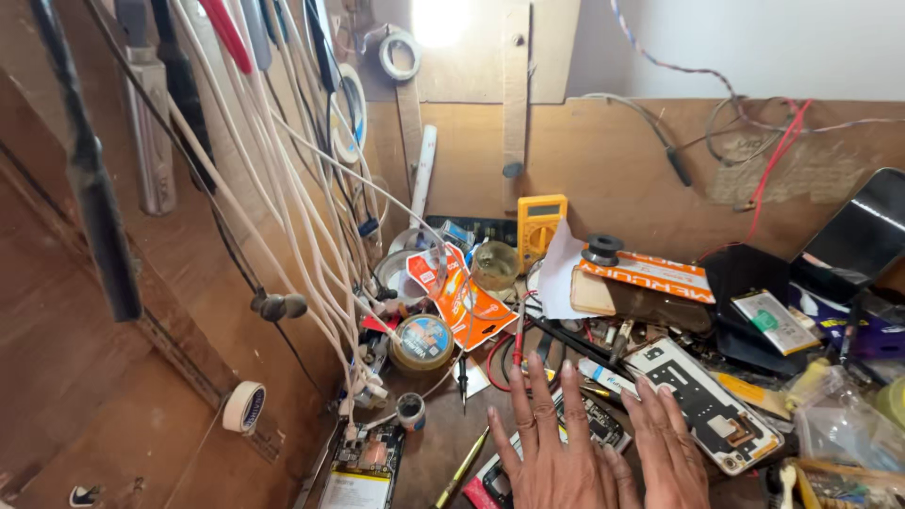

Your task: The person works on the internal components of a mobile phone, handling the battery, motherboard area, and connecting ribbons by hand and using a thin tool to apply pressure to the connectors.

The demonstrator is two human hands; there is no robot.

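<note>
I'm seeing both hands lying flat at the near edge of the cluttered worktop, fingers spread wide and pointing away from me, neither one gripping anything. The left hand is pressing down on a stripped phone board, which is sitting directly under its fingers and poking out past the fingertips on the side toward the right hand. The right hand is resting just beside it, thumbs nearly touching, with its fingertips at the near edge of an opened white phone back. That phone back is running diagonally, its long axis heading from just ahead of the right fingertips out and away to the right-hand side, so the right hand is clearly the nearer one to it. Lying on the outer side of the left hand is a yellow-handled screwdriver, shaft slanting up toward the fingertips, and a dark phone is sitting further out that way. Straight ahead of the left fingertips, red and black probe leads are trailing back to a yellow multimeter, well apart from both hands.
</note>
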